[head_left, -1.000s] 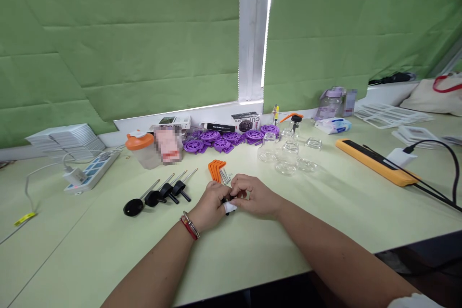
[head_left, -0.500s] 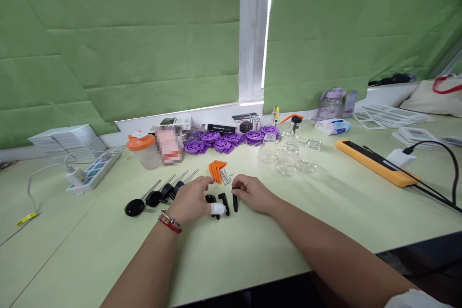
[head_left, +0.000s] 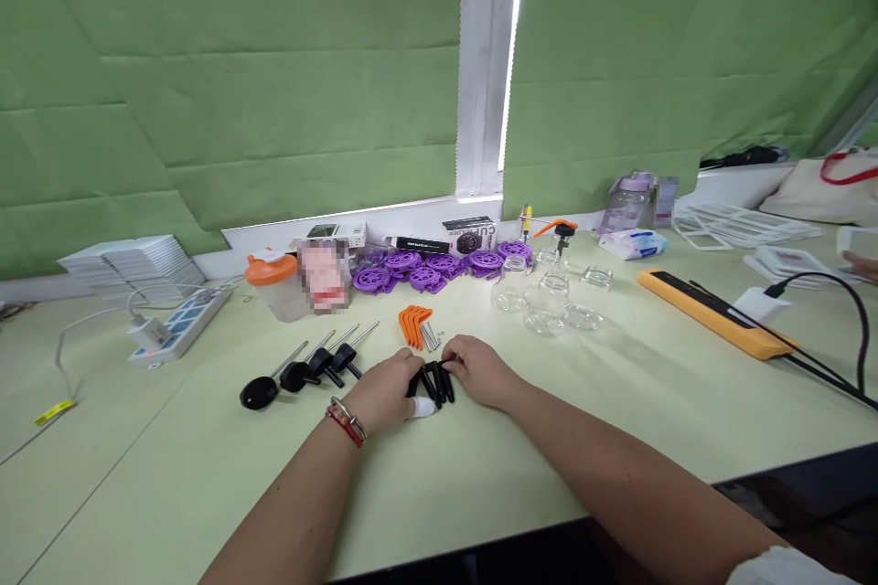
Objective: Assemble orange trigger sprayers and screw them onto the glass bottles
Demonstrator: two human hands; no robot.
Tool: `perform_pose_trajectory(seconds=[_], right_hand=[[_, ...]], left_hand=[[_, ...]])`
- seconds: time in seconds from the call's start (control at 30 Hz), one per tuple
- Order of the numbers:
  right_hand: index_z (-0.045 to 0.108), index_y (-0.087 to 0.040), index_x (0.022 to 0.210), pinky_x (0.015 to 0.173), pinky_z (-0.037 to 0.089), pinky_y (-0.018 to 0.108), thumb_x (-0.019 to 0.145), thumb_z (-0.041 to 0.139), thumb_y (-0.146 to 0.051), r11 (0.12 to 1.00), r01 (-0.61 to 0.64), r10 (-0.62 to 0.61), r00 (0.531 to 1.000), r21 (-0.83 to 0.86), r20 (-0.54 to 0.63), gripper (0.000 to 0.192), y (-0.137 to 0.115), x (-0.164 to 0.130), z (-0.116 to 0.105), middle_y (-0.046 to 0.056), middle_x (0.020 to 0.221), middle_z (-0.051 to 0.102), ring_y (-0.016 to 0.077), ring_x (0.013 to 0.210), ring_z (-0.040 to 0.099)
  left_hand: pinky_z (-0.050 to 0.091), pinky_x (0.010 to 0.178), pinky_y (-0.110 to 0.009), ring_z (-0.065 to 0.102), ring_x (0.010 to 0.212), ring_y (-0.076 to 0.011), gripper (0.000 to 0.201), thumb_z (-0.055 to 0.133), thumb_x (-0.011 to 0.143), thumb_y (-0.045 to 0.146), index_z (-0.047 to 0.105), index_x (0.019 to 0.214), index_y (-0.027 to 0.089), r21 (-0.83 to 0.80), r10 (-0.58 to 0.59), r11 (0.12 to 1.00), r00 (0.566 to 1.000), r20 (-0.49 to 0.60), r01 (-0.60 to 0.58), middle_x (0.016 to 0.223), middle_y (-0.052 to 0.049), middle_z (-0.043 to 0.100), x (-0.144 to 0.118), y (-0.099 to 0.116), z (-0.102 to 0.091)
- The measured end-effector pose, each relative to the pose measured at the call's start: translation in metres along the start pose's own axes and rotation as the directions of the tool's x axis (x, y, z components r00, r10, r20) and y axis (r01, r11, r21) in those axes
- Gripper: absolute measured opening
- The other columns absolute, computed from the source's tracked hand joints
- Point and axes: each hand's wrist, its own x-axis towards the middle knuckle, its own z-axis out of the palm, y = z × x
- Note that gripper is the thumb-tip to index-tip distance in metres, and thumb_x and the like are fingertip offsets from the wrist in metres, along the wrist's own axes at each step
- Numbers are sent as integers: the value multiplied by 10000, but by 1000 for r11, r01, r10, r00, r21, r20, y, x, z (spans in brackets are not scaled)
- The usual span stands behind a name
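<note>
Power strip [head_left: 179, 329]: laid well apart, between nine and ten o'clock from the black parts [head_left: 439, 384].
Black caps [head_left: 294, 376]: four were lined up at nine o'clock, their metal rods angled toward one o'clock.
Left hand [head_left: 384, 395]: placed at nine o'clock, its fingers and wrapped thumb bent around the leftmost part; whether that part was gripped or merely steadied could not be told.
Orange brackets [head_left: 414, 327]: grouped side by side, just short of twelve o'clock.
Screws [head_left: 430, 336]: laid near, at twelve o'clock.
Black parts: lying side by side on the table [head_left: 480, 466] between the two hands, their far ends partly hidden. They were judged light, stiff and smooth, likelier to roll or slip than to break; a pinch across the middle of a shank seemed the surest hold.
Right hand [head_left: 484, 372]: placed at three o'clock, its fingers closed on the far end of the rightmost part.
Clear containers [head_left: 552, 286]: set well apart at two o'clock, judged fragile.
</note>
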Motion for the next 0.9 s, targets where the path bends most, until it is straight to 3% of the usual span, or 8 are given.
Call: perform_pose_trajectory(seconds=[0.17,0.3,0.4,0.47,0.6,0.73,0.9], right_hand=[[612,-174,878,760,442,329,823,563,-181,999,28,-29,999,-19,-37,74,1,-2,-2,58,897,606,182,846,541],[626,-174,1032,888,437,389,850,543,-205,970,241,-243,969,-32,-38,203,-3,-4,-1,95,1068,620,218,1019,527],[605,-190,1165,1002,378,422,876,523,-251,912,408,-406,913,-40,37,306,-4,-5,2,100,1259,566,230,1169,475],[595,-193,1203,1050,335,436,888,512,-294,887,458,-451,886,-59,110,342,-4,-5,5,91,1331,525,241,1245,427],[503,-164,1316,1099,267,457,913,455,-361,885,452,-421,879,-111,225,451,-8,-6,8,94,1422,427,260,1347,307],[230,-133,1462,1140,174,456,934,359,-457,892,437,-387,871,-116,301,632,-17,-9,8,115,1510,238,258,1401,180],[70,-147,1487,1143,114,474,901,315,-589,891,433,-353,853,-141,385,774,-23,-12,10,117,1540,83,291,1416,75]], left_hand=[[438,694,-303,580,814,-216,364,601,731,383,585,1041,192,-11,-17,1000,998,58,18,992,-80,553,0,-2,-2],[425,667,-291,558,779,-196,276,540,761,334,581,995,195,-8,-32,999,998,52,33,937,-61,565,-3,-9,-6],[413,673,-285,554,781,-191,165,500,780,294,588,879,196,-4,-60,998,998,20,60,873,-48,587,-3,-13,-7],[407,667,-284,555,778,-192,136,496,781,286,585,818,190,13,-102,995,995,-8,102,855,-54,600,-2,-14,-5],[397,636,-282,564,746,-195,124,496,781,259,592,782,180,17,-215,976,974,-72,217,826,-75,625,3,-13,0],[399,628,-275,570,676,-173,102,479,768,166,569,720,176,-119,-311,948,942,-124,297,722,-61,625,8,-11,5],[412,512,-243,564,506,-138,128,427,783,131,517,705,178,-285,-418,879,906,-72,383,597,-28,584,13,-14,13]])
